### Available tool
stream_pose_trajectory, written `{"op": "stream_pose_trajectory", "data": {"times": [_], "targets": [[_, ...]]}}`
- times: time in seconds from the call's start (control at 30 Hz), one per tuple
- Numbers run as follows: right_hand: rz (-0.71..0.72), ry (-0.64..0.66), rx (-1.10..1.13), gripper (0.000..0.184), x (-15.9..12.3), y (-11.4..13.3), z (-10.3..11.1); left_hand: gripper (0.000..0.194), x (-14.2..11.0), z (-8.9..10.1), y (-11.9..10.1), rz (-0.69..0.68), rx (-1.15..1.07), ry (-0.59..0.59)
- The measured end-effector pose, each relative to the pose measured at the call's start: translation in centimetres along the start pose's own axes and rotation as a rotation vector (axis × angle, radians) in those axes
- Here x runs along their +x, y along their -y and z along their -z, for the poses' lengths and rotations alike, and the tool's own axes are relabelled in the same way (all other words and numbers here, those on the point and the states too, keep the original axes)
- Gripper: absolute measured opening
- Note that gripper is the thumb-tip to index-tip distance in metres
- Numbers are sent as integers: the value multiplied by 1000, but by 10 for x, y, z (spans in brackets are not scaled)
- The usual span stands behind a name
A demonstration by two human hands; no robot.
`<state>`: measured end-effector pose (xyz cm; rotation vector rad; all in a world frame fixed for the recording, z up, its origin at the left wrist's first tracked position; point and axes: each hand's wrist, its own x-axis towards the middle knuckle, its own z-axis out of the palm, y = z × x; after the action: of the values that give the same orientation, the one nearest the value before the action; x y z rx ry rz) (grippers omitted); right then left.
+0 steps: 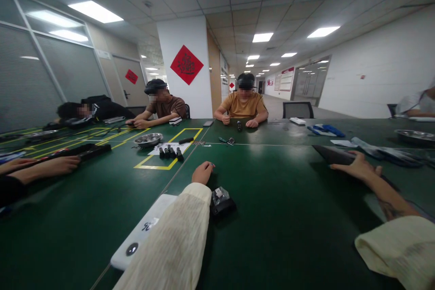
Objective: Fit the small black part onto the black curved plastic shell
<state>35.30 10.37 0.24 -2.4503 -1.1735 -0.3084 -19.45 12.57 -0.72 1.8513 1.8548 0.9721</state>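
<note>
My left hand (203, 173) rests low over the green table with its fingers curled in. Whether anything sits in those fingers is hidden. Just nearer to me, by the cream sleeve, lies a small black box-shaped part (223, 207) with a clear plastic bag (220, 195) against it. Under my left forearm is a white flat device (136, 240) with a round dark spot and handwritten marks. At the right, my right hand (360, 166) grips a dark flat panel (331, 155), tilted above the table; its exact kind is unclear.
Beyond my left hand stand several black cylinders (170, 152), a metal bowl (148, 140) and a screwdriver (224, 141). Blue-and-white gloves (326, 130) and plastic bags (384, 152) lie at right. Co-workers sit around the table; one's hands (61, 167) reach in at left.
</note>
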Motion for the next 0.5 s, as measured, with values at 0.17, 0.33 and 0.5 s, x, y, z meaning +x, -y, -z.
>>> {"op": "stream_pose_trajectory", "data": {"times": [0.17,0.33,0.5], "targets": [[176,109,22,72,-35,56,56,27,0,1,-2,20,26,15],[477,23,169,72,-136,122,75,27,-3,5,-10,25,102,56],[786,-39,306,66,-234,149,53,27,-4,5,-10,16,130,59]]}}
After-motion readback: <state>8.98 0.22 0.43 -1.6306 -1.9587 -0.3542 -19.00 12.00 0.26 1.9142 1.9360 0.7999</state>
